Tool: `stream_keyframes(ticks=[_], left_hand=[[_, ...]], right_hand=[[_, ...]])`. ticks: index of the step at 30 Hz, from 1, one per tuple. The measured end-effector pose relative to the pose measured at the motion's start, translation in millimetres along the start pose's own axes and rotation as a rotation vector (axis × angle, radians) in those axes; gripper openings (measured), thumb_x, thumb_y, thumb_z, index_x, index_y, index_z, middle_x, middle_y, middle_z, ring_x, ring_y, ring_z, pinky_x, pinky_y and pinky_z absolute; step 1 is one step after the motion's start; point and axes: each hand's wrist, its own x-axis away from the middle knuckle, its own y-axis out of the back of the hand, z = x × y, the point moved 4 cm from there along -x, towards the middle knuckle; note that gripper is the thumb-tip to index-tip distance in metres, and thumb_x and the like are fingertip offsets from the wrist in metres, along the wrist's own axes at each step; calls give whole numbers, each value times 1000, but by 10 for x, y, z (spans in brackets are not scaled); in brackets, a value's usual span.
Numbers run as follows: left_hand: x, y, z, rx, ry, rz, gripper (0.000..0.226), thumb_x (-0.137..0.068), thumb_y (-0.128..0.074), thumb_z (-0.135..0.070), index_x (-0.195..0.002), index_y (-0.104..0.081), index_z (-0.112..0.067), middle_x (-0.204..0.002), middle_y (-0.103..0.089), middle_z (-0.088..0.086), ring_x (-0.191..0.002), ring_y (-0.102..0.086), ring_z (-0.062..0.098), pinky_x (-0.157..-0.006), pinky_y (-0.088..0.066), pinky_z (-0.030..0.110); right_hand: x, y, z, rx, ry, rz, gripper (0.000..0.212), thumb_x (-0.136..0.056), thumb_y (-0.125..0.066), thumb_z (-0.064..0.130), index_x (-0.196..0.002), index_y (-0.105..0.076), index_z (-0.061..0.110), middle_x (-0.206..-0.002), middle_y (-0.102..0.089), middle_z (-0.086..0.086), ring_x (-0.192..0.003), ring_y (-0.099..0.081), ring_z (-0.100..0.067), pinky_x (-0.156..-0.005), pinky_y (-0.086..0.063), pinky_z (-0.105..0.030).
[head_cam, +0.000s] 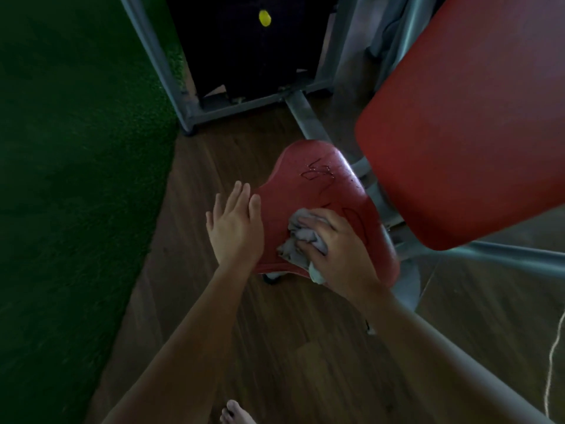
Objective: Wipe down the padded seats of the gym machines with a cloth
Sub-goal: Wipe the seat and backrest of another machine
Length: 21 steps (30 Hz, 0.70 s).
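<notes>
A small red padded seat (318, 179) of a gym machine sits low in the middle of the view, with streaks of liquid on its far part. My right hand (339, 249) grips a crumpled grey cloth (301, 237) and presses it on the near right part of the seat. My left hand (235, 224) lies flat with straight fingers on the seat's left edge. A larger red back pad (464, 117) stands tilted at the upper right.
The grey metal frame (305, 117) of the machine runs behind the seat to a black weight stack (244, 50) with a yellow pin (264, 18). Green turf (76, 179) covers the left. Wooden floor (290, 347) lies below, with a bare foot (235, 413) at the bottom edge.
</notes>
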Motion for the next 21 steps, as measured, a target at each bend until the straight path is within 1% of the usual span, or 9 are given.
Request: stream_keyframes(ticks=[2, 5, 8, 10, 12, 14, 17, 19, 21], left_hand=[[-3, -28, 6, -104, -18, -39, 53, -107, -22, -50, -156, -35, -32, -164, -28, -14, -155, -15, 22, -125, -10, 48], [-48, -49, 3, -176, -20, -59, 53, -107, -23, -50, -154, -37, -32, -162, -33, -13, -153, -21, 21, -124, -11, 49], [-156, -25, 42, -218, -14, -62, 51, -107, -24, -48, -153, -40, -32, -159, -38, -11, -151, -27, 21, -124, -14, 50], [-207, -17, 61, -226, -14, -68, 50, -107, -26, -47, -152, -41, -31, -157, -42, -10, -149, -31, 22, -123, -17, 50], [-205, -25, 53, -234, -29, -86, 49, -107, -27, -46, -150, -44, -31, -155, -45, -9, -147, -35, 22, -122, -21, 50], [-206, -28, 64, -216, -35, -106, 48, -107, -27, -46, -149, -47, -31, -154, -46, -9, -145, -38, 21, -120, -25, 49], [-233, -22, 107, -153, -41, -108, 49, -106, -27, -46, -147, -49, -32, -154, -47, -12, -145, -39, 19, -118, -30, 47], [-230, -15, 127, -143, -98, -87, 48, -105, -29, -46, -148, -48, -34, -155, -45, -14, -146, -36, 21, -118, -31, 48], [-213, -27, 131, -182, -191, -63, 45, -106, -36, -44, -148, -47, -37, -156, -41, -17, -150, -29, 23, -121, -25, 52]], right_hand=[[-67, 69, -129, 21, -33, -34, 39, -93, -69, 32, -130, -66, 19, -132, -55, 10, -121, -51, -7, -102, -41, -20], [-322, 203, -334, 61, -148, -126, 32, -92, -69, 32, -123, -69, 20, -123, -59, 7, -114, -57, -10, -96, -38, -16], [-431, 185, -310, 74, -158, -175, 28, -90, -71, 28, -117, -72, 19, -118, -61, 6, -110, -57, -11, -92, -38, -15], [-410, 123, -261, 87, -149, -192, 28, -89, -72, 26, -116, -72, 18, -118, -60, 5, -111, -57, -13, -92, -42, -20], [-396, 101, -267, 93, -148, -202, 30, -89, -71, 27, -117, -71, 17, -119, -60, 3, -111, -58, -17, -93, -51, -30], [-392, 95, -260, 81, -95, -163, 32, -90, -67, 30, -119, -70, 17, -120, -59, 3, -112, -58, -18, -92, -53, -36], [-177, 91, -189, 68, 95, 13, 39, -93, -57, 38, -126, -67, 19, -128, -57, 6, -117, -54, -17, -95, -51, -36], [-48, 146, -257, 67, 191, 93, 39, -93, -64, 35, -128, -67, 19, -133, -55, 8, -122, -53, -15, -101, -49, -35], [-128, 199, -396, 54, 139, 82, 39, -91, -71, 31, -128, -67, 20, -133, -55, 8, -122, -53, -11, -102, -49, -33]])
